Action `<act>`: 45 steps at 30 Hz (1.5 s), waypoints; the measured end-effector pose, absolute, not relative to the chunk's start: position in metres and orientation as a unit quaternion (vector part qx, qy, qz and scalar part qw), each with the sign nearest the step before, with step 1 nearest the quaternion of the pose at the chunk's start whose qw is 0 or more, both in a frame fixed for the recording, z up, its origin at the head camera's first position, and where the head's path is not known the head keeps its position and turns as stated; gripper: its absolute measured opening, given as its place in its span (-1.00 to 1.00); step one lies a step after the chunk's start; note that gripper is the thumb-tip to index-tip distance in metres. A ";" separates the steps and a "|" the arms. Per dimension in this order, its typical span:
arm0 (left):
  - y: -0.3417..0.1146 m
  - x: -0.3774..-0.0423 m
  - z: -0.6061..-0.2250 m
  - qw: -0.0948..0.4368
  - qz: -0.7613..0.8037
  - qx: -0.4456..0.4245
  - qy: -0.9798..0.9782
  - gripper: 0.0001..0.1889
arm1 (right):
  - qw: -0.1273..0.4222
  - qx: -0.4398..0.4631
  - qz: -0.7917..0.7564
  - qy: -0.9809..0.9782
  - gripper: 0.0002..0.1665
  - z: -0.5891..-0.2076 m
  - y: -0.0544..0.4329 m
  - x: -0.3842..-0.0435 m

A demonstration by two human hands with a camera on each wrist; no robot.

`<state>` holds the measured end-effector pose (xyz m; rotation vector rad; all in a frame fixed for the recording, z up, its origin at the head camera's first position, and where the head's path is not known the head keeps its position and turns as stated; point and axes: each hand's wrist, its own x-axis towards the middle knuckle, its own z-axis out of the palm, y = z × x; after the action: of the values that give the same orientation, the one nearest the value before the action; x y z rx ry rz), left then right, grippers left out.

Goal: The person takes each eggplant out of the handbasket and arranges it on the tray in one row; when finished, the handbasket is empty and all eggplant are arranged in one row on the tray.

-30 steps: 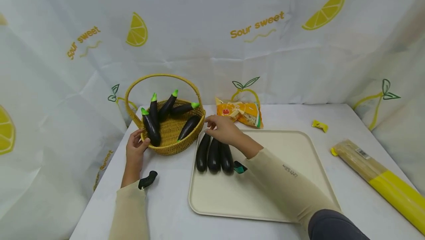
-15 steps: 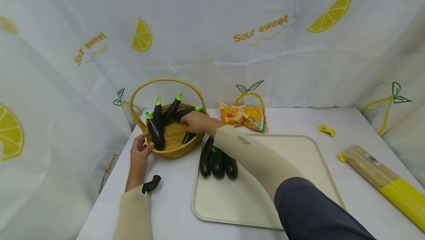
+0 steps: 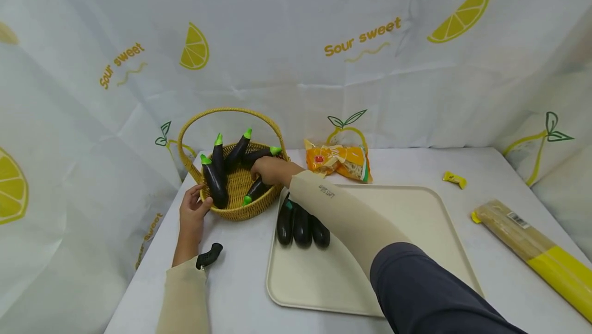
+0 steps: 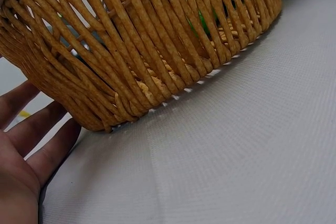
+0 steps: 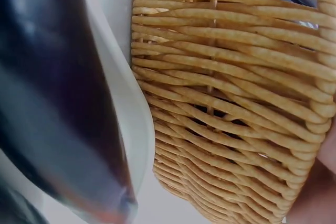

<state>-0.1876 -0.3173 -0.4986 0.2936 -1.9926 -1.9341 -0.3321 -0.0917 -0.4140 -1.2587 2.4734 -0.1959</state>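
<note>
Black green-tipped eggplant (image 3: 257, 190), centre-left of frame, sat gripped in curled right hand (image 3: 275, 170); loosely spread left hand (image 3: 192, 211) touched yellow wicker basket (image 3: 241, 212).

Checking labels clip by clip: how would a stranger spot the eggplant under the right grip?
Find the wicker basket, left of the tray. In its right side, under the right grip, lies an eggplant. Unlike the four other eggplants there, its green end is its near end.
</note>
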 end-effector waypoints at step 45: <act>-0.316 -0.185 -0.495 0.157 -0.679 0.116 -0.708 -0.43 | -0.036 -0.384 -0.383 0.839 -0.36 -0.385 0.038 -0.264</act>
<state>-0.1847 -0.3159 -0.4954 0.3324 -2.0256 -1.9430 -0.2639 0.0375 -0.3848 -1.2340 2.6998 -1.2330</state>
